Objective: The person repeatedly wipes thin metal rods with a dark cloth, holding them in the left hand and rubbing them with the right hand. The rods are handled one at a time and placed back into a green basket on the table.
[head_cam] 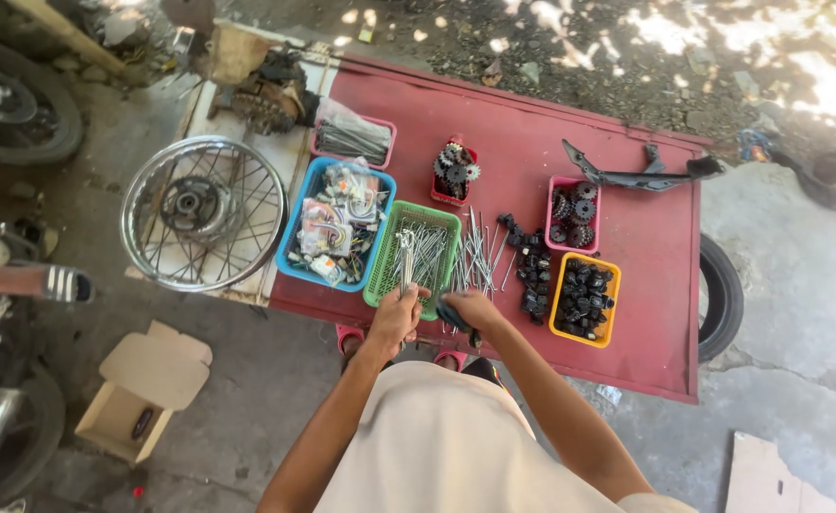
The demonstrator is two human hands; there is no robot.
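My left hand (pixel 396 318) grips a bundle of thin metal spokes (pixel 406 256) that stick up over the green basket (pixel 376 271), which holds more spokes. My right hand (pixel 473 309) is closed around a dark tool (pixel 456 321) at the near edge of the red table (pixel 655 313). Loose spokes (pixel 480 256) lie on the table just right of the green basket, beyond my right hand.
A blue basket (pixel 294 266) of packaged parts, pink trays of gears (pixel 572 217), a yellow tray of black parts (pixel 583 300) and a black bracket (pixel 641 171) sit on the table. A spoked wheel rim (pixel 204 211) lies left. A cardboard box (pixel 142 389) and tyres (pixel 722 294) are on the ground.
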